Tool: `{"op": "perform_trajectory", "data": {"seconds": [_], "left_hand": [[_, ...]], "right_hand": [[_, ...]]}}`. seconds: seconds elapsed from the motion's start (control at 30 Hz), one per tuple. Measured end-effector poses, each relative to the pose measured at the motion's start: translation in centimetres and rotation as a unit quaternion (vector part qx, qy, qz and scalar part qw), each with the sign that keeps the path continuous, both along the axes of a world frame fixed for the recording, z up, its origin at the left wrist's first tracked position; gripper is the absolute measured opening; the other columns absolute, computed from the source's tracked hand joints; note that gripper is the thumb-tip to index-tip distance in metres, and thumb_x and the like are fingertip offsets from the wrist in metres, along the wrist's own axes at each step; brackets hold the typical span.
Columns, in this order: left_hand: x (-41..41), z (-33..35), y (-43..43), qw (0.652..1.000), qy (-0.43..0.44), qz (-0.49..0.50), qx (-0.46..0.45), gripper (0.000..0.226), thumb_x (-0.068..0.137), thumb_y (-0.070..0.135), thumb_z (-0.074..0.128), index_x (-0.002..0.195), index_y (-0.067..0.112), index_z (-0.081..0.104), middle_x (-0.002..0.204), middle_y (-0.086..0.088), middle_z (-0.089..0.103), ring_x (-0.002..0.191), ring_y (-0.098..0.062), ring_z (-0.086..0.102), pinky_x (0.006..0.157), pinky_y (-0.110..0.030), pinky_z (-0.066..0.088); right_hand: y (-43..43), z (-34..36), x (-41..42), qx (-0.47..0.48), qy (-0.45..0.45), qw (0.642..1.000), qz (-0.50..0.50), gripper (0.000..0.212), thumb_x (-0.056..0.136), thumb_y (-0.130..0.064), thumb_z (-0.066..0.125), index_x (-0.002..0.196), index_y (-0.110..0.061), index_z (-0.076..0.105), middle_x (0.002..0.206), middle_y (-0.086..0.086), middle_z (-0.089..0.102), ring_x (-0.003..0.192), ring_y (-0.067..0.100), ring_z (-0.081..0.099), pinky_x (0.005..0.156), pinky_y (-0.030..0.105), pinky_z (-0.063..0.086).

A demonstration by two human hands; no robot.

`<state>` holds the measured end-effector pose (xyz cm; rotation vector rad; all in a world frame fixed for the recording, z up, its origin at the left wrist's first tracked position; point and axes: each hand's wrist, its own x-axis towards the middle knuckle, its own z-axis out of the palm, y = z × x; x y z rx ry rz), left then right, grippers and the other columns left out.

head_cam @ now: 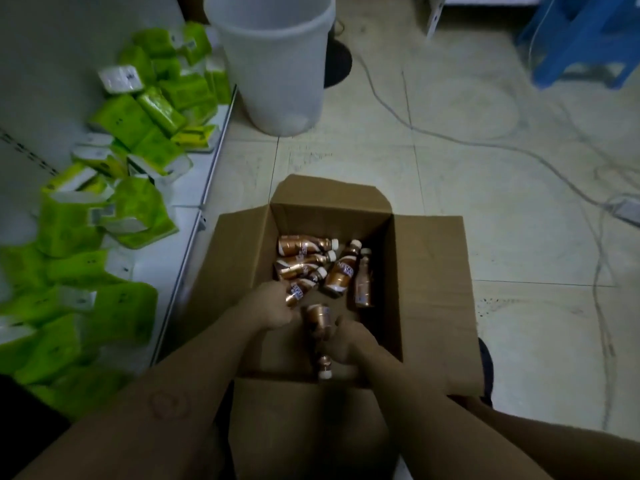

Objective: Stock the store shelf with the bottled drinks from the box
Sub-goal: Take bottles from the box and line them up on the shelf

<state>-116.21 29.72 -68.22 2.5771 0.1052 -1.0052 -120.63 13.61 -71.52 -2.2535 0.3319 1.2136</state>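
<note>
An open cardboard box (pixel 429 271) stands on the floor in front of me. Several brown bottled drinks with white caps (pixel 304 244) lie on their sides inside it. My left hand (pixel 268 303) is down in the box, closed around one bottle (pixel 297 293). My right hand (pixel 341 341) grips another bottle (pixel 320 318) near the box's near wall; its white cap (pixel 325 374) pokes out below my fist. The white store shelf (pixel 194 174) runs along the left at floor level.
Green and white packets (pixel 138 109) lie heaped on the low shelf. A white plastic bucket (pixel 277 64) stands beyond the box. Cables (pixel 485 143) trail over the tiled floor to a power strip (pixel 627 209) at right. A blue stool (pixel 585 39) is at top right.
</note>
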Motion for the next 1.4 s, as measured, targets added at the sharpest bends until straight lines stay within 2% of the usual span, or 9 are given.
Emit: {"op": "perform_trajectory", "data": {"seconds": [0.2, 0.37, 0.47, 0.63, 0.77, 0.83, 0.97, 1.1, 1.4], "left_hand": [[1.7, -8.3, 0.5, 0.998, 0.018, 0.040, 0.042, 0.084, 0.080, 0.024, 0.068, 0.148, 0.012, 0.021, 0.145, -0.015, 0.035, 0.127, -0.033, 0.042, 0.105, -0.042, 0.038], [3.3, -13.7, -0.2, 0.997, 0.038, 0.025, 0.059, 0.085, 0.082, 0.027, 0.066, 0.147, 0.010, 0.013, 0.151, -0.017, 0.020, 0.135, -0.034, 0.026, 0.107, -0.043, 0.032], [3.6, -15.9, -0.5, 0.996, 0.002, -0.001, 0.089, 0.079, 0.083, 0.030, 0.064, 0.146, 0.015, 0.019, 0.151, -0.017, 0.019, 0.134, -0.034, 0.024, 0.104, -0.041, 0.033], [3.2, -17.8, -0.7, 0.992, -0.050, 0.009, 0.112, 0.080, 0.077, 0.038, 0.070, 0.141, 0.016, 0.028, 0.148, -0.015, 0.027, 0.127, -0.031, 0.033, 0.095, -0.038, 0.040], [2.7, -18.3, -0.8, 0.993, -0.045, 0.047, 0.097, 0.095, 0.065, 0.034, 0.081, 0.140, 0.019, 0.026, 0.143, -0.016, 0.031, 0.125, -0.031, 0.035, 0.096, -0.038, 0.039], [2.7, -18.5, -0.6, 0.993, -0.047, 0.060, 0.089, 0.092, 0.068, 0.036, 0.079, 0.141, 0.016, 0.026, 0.144, -0.016, 0.031, 0.126, -0.032, 0.034, 0.098, -0.039, 0.038], [3.2, -18.9, -0.9, 0.994, -0.036, 0.088, 0.060, 0.081, 0.079, 0.039, 0.069, 0.141, 0.012, 0.024, 0.143, -0.016, 0.038, 0.129, -0.032, 0.034, 0.101, -0.042, 0.035], [3.4, -19.1, -1.6, 0.990, 0.008, 0.140, 0.021, 0.096, 0.077, 0.023, 0.075, 0.147, 0.011, 0.012, 0.145, -0.016, 0.037, 0.132, -0.033, 0.037, 0.106, -0.045, 0.035], [2.3, -16.8, -1.6, 0.965, 0.155, 0.204, -0.056, 0.061, 0.068, 0.016, 0.083, 0.121, 0.016, 0.053, 0.118, -0.008, 0.060, 0.108, -0.027, 0.057, 0.082, -0.036, 0.048]], "right_hand": [[0.9, -5.2, 2.4, -0.128, -0.019, 0.967, 0.218, 0.081, 0.084, -0.022, 0.067, 0.150, -0.017, 0.019, 0.150, 0.016, 0.031, 0.130, 0.032, 0.043, 0.104, 0.044, 0.042], [1.0, -9.2, 4.4, -0.194, -0.223, 0.815, 0.499, 0.093, 0.083, -0.036, 0.067, 0.153, -0.015, 0.011, 0.160, 0.021, 0.003, 0.146, 0.042, 0.002, 0.117, 0.056, 0.010], [1.3, -11.7, 4.2, -0.154, -0.189, 0.775, 0.583, 0.094, 0.086, -0.044, 0.061, 0.154, -0.017, 0.002, 0.160, 0.017, -0.015, 0.147, 0.037, -0.013, 0.116, 0.054, -0.002], [0.0, -13.6, 4.1, -0.242, -0.166, 0.836, 0.463, 0.075, 0.087, -0.028, 0.063, 0.149, -0.019, 0.022, 0.147, 0.022, 0.023, 0.128, 0.038, 0.035, 0.106, 0.049, 0.033], [-0.6, -13.6, 3.5, -0.325, -0.100, 0.821, 0.458, 0.057, 0.087, -0.020, 0.063, 0.139, -0.011, 0.041, 0.134, 0.019, 0.039, 0.115, 0.031, 0.047, 0.097, 0.045, 0.043], [-0.6, -14.2, 3.0, -0.324, -0.059, 0.849, 0.413, 0.059, 0.088, -0.018, 0.061, 0.142, -0.010, 0.037, 0.142, 0.018, 0.037, 0.116, 0.030, 0.049, 0.096, 0.043, 0.043], [-0.3, -15.0, 2.9, -0.269, -0.004, 0.917, 0.293, 0.045, 0.093, -0.026, 0.057, 0.134, -0.014, 0.045, 0.129, 0.012, 0.054, 0.111, 0.025, 0.056, 0.090, 0.036, 0.047], [-1.0, -15.5, 2.6, -0.172, 0.074, 0.982, 0.035, 0.039, 0.083, -0.044, 0.069, 0.112, -0.021, 0.058, 0.105, 0.002, 0.063, 0.091, 0.015, 0.063, 0.079, 0.029, 0.053], [-2.5, -13.8, 2.2, 0.001, 0.140, 0.968, -0.211, 0.038, 0.073, -0.027, 0.082, 0.101, -0.019, 0.057, 0.105, 0.003, 0.065, 0.086, 0.017, 0.065, 0.073, 0.032, 0.058]]}}
